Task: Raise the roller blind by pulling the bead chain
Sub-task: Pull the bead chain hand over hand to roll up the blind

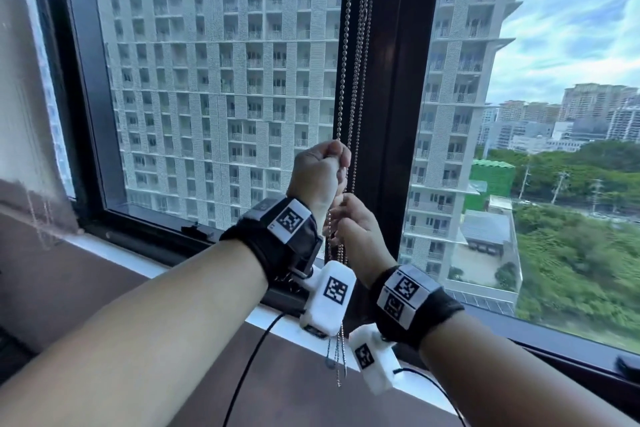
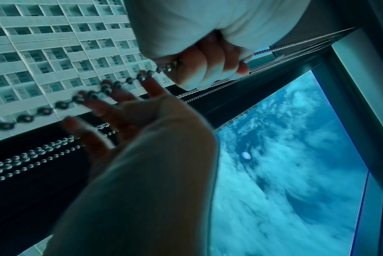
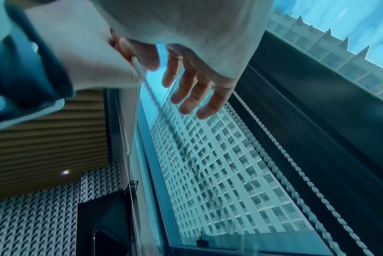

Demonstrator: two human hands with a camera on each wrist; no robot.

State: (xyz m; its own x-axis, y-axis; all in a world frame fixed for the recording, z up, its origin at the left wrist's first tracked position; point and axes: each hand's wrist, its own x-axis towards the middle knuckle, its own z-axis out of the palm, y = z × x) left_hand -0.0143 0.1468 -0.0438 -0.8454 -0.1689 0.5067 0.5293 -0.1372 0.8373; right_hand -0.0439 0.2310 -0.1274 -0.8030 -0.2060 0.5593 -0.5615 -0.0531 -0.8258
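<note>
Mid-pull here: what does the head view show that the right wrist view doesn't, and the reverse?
Head view only: the loose lower ends of the metal bead chain hanging past the white window sill, and green trees outside.
Right wrist view only: the right hand has straight fingers and grips nothing; ribbed brown panelling is also visible.
Both: the left hand gripping the chain, and the pale tower block.

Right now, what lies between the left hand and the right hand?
Only a short run of the bead chain, hanging from the left hand toward the right hand; the head view shows it.
</note>
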